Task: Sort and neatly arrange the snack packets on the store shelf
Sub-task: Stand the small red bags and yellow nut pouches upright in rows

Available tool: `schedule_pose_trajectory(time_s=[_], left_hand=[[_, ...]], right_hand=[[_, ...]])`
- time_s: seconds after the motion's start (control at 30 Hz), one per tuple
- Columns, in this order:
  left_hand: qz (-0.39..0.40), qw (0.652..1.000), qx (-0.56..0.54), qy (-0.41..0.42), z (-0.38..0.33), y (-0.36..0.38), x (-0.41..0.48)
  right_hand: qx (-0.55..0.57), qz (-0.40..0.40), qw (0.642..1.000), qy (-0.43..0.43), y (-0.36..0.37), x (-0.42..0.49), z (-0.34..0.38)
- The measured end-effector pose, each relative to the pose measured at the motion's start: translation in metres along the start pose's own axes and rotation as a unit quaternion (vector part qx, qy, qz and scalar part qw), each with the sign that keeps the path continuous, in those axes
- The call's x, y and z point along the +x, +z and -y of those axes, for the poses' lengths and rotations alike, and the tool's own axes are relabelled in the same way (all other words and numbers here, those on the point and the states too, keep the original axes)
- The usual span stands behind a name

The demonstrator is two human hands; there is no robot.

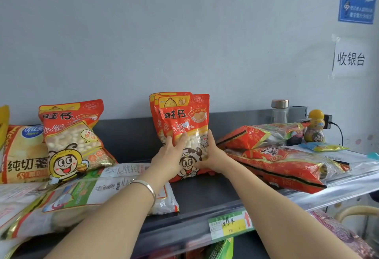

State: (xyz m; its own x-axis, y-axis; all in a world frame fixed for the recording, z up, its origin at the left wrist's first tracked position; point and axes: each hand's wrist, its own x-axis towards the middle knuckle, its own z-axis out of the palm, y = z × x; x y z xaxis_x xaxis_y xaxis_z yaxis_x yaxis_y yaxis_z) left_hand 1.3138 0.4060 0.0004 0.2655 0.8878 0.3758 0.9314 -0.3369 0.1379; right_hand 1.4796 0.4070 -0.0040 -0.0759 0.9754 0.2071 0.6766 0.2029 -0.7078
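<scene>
- While both hands clasp it from either side, the upright stack of red Wangzai bun packets (184, 119) stands on the dark shelf (205, 193), between the palms.
- On its near side the left hand (170, 156) grips the stack's left edge, thumb laid across the front packet's face; a silver bangle (145, 187) circles the wrist.
- Opposite, the right hand (213, 154) curls round the right edge, thumb low on the front; its fingertips are hidden behind the stack.
- Left of the left hand a bee-mascot packet (73, 135) leans back.
- Under the left forearm lies a flat white-and-green packet (102, 189).
- Right of the right hand, long red packets (276, 162) lie piled flat.
- Three staggered tops show in the stack; any further packets behind cannot be made out.
</scene>
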Motion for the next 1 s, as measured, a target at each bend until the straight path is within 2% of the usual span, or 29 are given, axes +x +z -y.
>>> schedule_pose_trajectory(time_s=[0.13, 0.23, 0.37, 0.43, 0.5, 0.77, 1.0], left_hand=[[0.005, 1.0, -0.014, 0.007, 0.001, -0.002, 0.004], [-0.008, 0.999, -0.034, 0.017, 0.002, -0.006, 0.004], [-0.07, 0.996, -0.047, 0.033, -0.002, -0.013, 0.0], [-0.104, 0.993, -0.039, 0.033, 0.0, -0.019, -0.003], [-0.131, 0.991, -0.028, 0.032, 0.004, -0.028, -0.006], [-0.138, 0.99, 0.031, -0.012, 0.056, -0.068, -0.03], [-0.14, 0.984, 0.075, -0.086, 0.135, -0.1, -0.063]], right_hand=[[-0.005, -0.015, 1.0, -0.001, -0.001, 0.0, -0.002], [-0.06, -0.052, 0.997, -0.002, -0.006, 0.0, 0.006], [-0.166, -0.136, 0.977, -0.01, -0.015, -0.009, 0.019], [-0.204, -0.193, 0.959, -0.037, -0.018, -0.014, 0.027], [-0.224, -0.215, 0.948, -0.073, -0.018, -0.015, 0.037], [-0.206, -0.154, 0.941, -0.218, 0.019, -0.004, 0.102], [-0.237, -0.054, 0.927, -0.284, 0.076, 0.015, 0.157]])
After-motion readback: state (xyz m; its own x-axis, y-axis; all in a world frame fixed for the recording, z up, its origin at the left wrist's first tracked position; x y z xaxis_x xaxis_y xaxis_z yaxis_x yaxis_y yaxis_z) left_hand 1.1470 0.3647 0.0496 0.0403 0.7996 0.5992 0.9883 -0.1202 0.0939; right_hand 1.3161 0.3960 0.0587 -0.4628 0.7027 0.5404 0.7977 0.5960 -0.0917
